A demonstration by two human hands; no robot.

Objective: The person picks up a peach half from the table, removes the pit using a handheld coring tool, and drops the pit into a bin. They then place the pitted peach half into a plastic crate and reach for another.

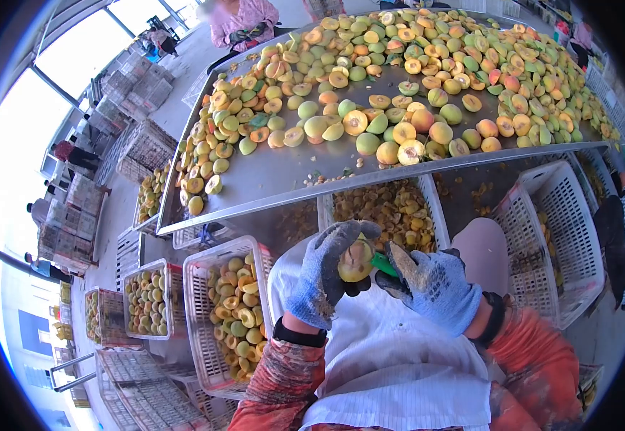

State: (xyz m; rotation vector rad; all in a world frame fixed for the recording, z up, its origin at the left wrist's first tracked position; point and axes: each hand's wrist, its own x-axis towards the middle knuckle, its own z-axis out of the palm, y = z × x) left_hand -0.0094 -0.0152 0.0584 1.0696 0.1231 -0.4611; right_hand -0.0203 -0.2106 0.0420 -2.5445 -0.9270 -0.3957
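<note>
My left hand [327, 269], in a blue-grey work glove, grips a peach half [356, 261] in front of my apron. Its pale cut face is turned partly toward me. In my right hand [427, 284], gloved the same way, is a green-handled pitting tool [383, 263] that reaches to the right side of the fruit. The working end cannot be made out against the peach. Both hands are above my lap, just short of the metal table [283, 176], which bears a heap of whole and halved peaches [370, 122].
A crate of fruit scraps [438, 223] stands under the table edge. Left of me is a white crate [196, 316] with halved peaches, and another crate [169, 302] beyond it. At my right is a white basket [571, 244]. A person in pink [244, 25] is across the table.
</note>
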